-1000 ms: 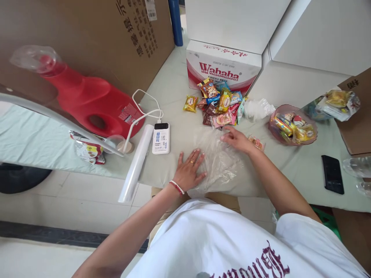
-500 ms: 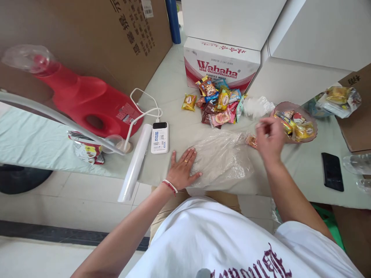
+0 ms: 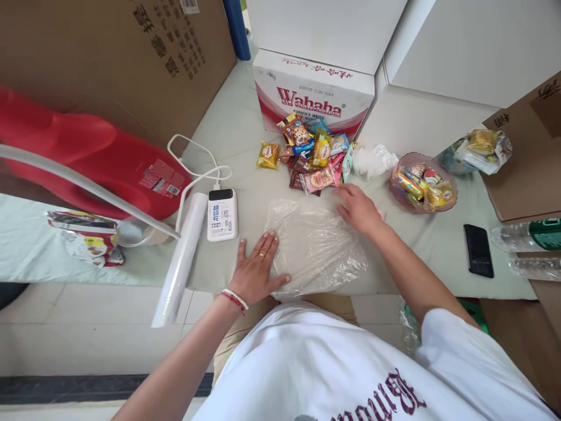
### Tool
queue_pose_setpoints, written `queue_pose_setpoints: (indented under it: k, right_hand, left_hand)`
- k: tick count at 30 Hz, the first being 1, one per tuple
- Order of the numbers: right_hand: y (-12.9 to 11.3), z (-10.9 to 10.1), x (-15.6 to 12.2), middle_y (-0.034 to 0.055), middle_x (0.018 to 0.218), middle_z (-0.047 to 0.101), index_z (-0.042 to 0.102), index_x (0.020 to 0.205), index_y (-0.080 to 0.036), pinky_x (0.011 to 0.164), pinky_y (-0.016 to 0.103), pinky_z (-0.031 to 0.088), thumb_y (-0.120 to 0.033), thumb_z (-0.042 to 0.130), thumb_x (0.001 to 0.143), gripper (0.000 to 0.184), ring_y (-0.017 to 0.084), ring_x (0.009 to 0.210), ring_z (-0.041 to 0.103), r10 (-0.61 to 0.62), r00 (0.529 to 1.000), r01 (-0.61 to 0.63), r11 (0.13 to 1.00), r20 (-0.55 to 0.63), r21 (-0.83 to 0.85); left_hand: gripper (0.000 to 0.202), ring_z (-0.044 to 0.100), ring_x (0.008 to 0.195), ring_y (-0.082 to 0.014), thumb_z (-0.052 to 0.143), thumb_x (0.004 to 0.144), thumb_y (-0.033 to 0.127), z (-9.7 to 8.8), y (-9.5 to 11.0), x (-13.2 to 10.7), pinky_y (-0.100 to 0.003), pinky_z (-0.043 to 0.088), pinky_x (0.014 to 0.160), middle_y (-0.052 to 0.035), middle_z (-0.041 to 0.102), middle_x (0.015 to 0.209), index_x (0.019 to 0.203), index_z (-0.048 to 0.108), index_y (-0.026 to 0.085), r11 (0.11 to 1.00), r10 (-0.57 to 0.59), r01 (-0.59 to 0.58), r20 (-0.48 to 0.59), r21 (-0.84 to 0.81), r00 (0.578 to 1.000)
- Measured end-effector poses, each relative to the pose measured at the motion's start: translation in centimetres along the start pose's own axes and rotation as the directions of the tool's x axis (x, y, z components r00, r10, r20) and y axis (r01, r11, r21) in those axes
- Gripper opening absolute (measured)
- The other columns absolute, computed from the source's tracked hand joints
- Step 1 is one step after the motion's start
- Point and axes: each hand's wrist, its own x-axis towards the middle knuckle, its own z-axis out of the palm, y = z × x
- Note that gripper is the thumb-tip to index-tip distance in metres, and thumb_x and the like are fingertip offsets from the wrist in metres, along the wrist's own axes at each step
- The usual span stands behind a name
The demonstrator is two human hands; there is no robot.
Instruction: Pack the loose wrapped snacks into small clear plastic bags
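Observation:
A clear plastic bag (image 3: 313, 242) lies flat on the pale green table (image 3: 438, 245) in front of me. My left hand (image 3: 256, 269) rests flat on its left edge, fingers spread, a ring on one finger. My right hand (image 3: 358, 207) lies on the bag's upper right corner, fingers stretched toward a pile of wrapped snacks (image 3: 309, 155). Neither hand holds anything.
A Wahaha carton (image 3: 313, 96) stands behind the snacks, with crumpled plastic (image 3: 372, 159) beside them. A pink bowl of candies (image 3: 423, 186) sits right, a black phone (image 3: 478, 250) and bottles (image 3: 528, 234) further right. A white power bank (image 3: 221, 214), roll (image 3: 179, 260) and red jug (image 3: 87, 152) are left.
My right hand went out to the bowl side and has come back onto the bag's top right corner. The bag now lies flatter. My head has shifted, moving the scene left.

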Motion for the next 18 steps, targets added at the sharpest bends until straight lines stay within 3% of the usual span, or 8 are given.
queue_pose_setpoints:
  k: [3, 6, 10, 14, 16, 18]
  right_hand:
    - [-1.6, 0.8, 7.0, 0.0159, 0.154, 0.049, 0.048, 0.152, -0.02, 0.099, 0.045, 0.051, -0.018, 0.044, 0.099, 0.053, 0.034, 0.135, 0.05, -0.037, 0.997, 0.05, 0.979, 0.069, -0.2]
    - [-2.8, 1.6, 8.9, 0.0206, 0.134, 0.06, 0.057, 0.141, -0.015, 0.089, 0.04, 0.049, -0.018, 0.04, 0.1, 0.044, 0.033, 0.119, 0.058, -0.024, 0.992, 0.061, 0.955, 0.128, -0.291]
    - [-1.3, -1.1, 4.4, 0.0151, 0.117, 0.066, 0.065, 0.122, -0.02, 0.073, 0.032, 0.044, -0.036, 0.057, 0.095, 0.033, 0.027, 0.095, 0.063, 0.062, 0.993, -0.041, 0.979, 0.1, -0.199]
    - [2.9, -4.9, -0.9, 0.0088, 0.092, 0.069, 0.067, 0.096, -0.02, 0.065, 0.029, 0.037, -0.047, 0.07, 0.084, 0.03, 0.021, 0.076, 0.059, 0.312, 0.939, -0.279, 0.937, 0.147, -0.208]
    - [4.8, -5.3, -2.2, 0.0097, 0.092, 0.069, 0.067, 0.094, -0.019, 0.064, 0.029, 0.035, -0.051, 0.072, 0.081, 0.034, 0.021, 0.076, 0.059, 0.404, 0.896, -0.343, 0.894, 0.187, -0.29]
    - [6.1, -4.6, -2.9, 0.0127, 0.1, 0.069, 0.068, 0.099, -0.018, 0.067, 0.03, 0.036, -0.052, 0.074, 0.079, 0.04, 0.024, 0.084, 0.059, 0.408, 0.886, -0.314, 0.878, 0.22, -0.362]
  left_hand:
    - [0.097, 0.03, 0.156, -0.0399, 0.051, 0.09, 0.071, -0.2, 0.0, 0.1, -0.068, -0.003, 0.127, -0.0189, 0.025, 0.169, 0.166, 0.023, 0.017, 1.0, -0.002, 0.002, 0.003, -0.012, 1.0]
    - [0.097, 0.031, 0.156, -0.0393, 0.052, 0.09, 0.07, -0.1, 0.0, 0.2, -0.068, -0.002, 0.127, -0.0177, 0.025, 0.17, 0.166, 0.022, 0.019, 1.0, -0.015, 0.015, -0.014, -0.027, 1.0]
    - [0.096, 0.032, 0.155, -0.039, 0.052, 0.09, 0.07, 0.1, 0.0, 0.2, -0.068, -0.002, 0.127, -0.0168, 0.025, 0.17, 0.166, 0.023, 0.02, 0.999, -0.009, 0.007, -0.038, -0.041, 0.999]
    - [0.099, 0.031, 0.156, -0.0403, 0.052, 0.089, 0.072, 0.0, 0.0, 0.2, -0.069, -0.003, 0.126, -0.0176, 0.025, 0.17, 0.166, 0.023, 0.018, 0.998, 0.009, -0.011, -0.035, -0.054, 0.999]
    - [0.1, 0.031, 0.155, -0.0408, 0.053, 0.088, 0.073, 0.0, 0.0, 0.2, -0.069, -0.004, 0.126, -0.0183, 0.025, 0.17, 0.166, 0.023, 0.017, 0.998, 0.011, -0.013, -0.036, -0.062, 0.999]
    - [0.098, 0.032, 0.155, -0.0401, 0.05, 0.09, 0.072, 0.1, 0.0, 0.2, -0.069, -0.003, 0.126, -0.0184, 0.026, 0.169, 0.166, 0.023, 0.017, 0.997, 0.004, -0.008, -0.053, -0.075, 0.999]
